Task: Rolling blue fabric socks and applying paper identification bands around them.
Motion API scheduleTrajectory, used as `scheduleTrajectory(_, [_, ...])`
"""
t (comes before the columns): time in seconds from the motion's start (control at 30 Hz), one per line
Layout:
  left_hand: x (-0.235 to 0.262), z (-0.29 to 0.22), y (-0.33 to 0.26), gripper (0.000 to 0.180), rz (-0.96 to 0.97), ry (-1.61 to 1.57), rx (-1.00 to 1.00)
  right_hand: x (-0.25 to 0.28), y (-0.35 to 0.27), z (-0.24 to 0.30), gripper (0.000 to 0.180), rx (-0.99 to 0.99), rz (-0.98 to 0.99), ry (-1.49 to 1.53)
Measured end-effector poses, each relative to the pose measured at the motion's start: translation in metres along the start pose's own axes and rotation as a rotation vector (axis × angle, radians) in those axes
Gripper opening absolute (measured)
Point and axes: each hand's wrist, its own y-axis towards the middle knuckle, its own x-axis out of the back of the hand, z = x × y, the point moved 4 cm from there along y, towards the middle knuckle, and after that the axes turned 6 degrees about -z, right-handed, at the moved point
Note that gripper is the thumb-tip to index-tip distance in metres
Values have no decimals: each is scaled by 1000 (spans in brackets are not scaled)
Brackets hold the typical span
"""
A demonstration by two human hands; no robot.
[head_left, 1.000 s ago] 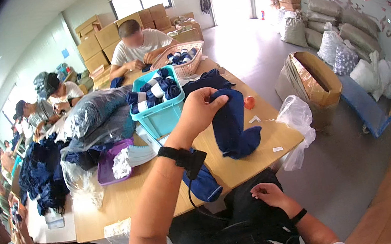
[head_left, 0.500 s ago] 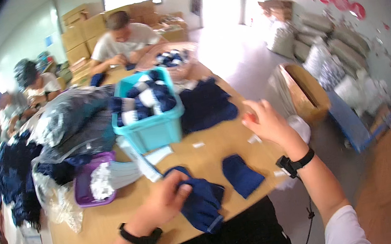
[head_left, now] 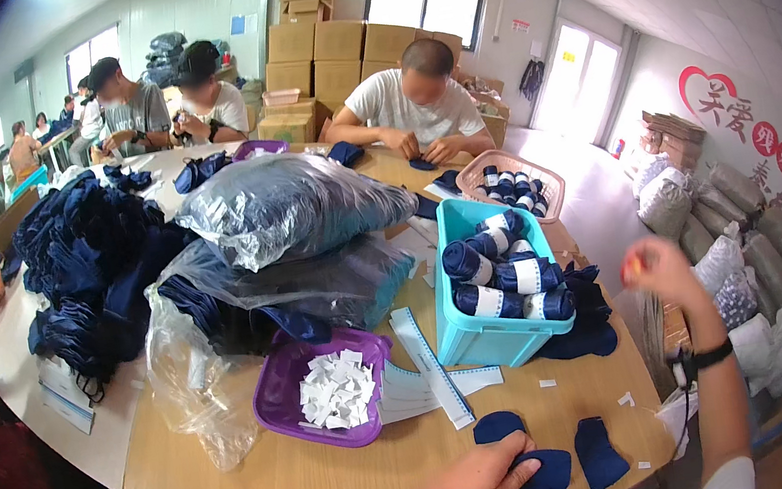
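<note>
At the near edge of the table, my left hand (head_left: 492,477) is closed with thumb and fingers on a navy fabric piece (head_left: 547,476). A smaller navy fabric piece (head_left: 600,456) lies flat just to its right. My right hand (head_left: 666,272) is raised off the table's right side, its fingers closed on a small orange-red thing (head_left: 631,267) too blurred to name. Beyond the fabric stands a turquoise bin (head_left: 505,329) holding several navy rolls with white bands. More dark navy fabric (head_left: 585,327) lies partly hidden behind the bin.
A purple tray (head_left: 280,418) of white labels sits left of white rulers (head_left: 426,366). Plastic-wrapped bundles (head_left: 284,205) and a navy fabric heap (head_left: 88,249) cover the left. Across the table a person (head_left: 416,104) handles navy fabric near a pink basket (head_left: 543,176). Sacks (head_left: 755,210) line the right wall.
The view has swung left and up, bringing more of the room into sight. My right hand is lifted farther from the table with the orange-red thing. My left hand stays on the fabric.
</note>
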Motion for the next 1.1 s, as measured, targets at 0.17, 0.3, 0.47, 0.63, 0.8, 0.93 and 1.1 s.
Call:
scheduleTrajectory(0.17, [-4,7,6,24,-64,-87,-82,-31,123,140,38,292,-101,95])
scheduleTrajectory(0.3, [9,9,-2,22,-143,-10,-36,-166,191,142,31,218,232,-91])
scheduleTrajectory(0.47, [5,0,2,21,2,-28,97,-200,283,135,55,232,-44,-278])
scheduleTrajectory(0.63, [10,4,-2,21,-171,-90,13,-236,267,153,84,188,-60,-553])
scheduleTrajectory(0.8, [5,0,0,21,-107,-55,43,-177,119,209,86,300,249,-238])
scheduleTrajectory(0.93, [2,3,0,21,-184,-99,-90,-104,-7,237,75,349,229,-38])
scheduleTrajectory(1.1, [1,6,3,19,-201,-53,-133,-51,-131,240,63,579,320,-392])
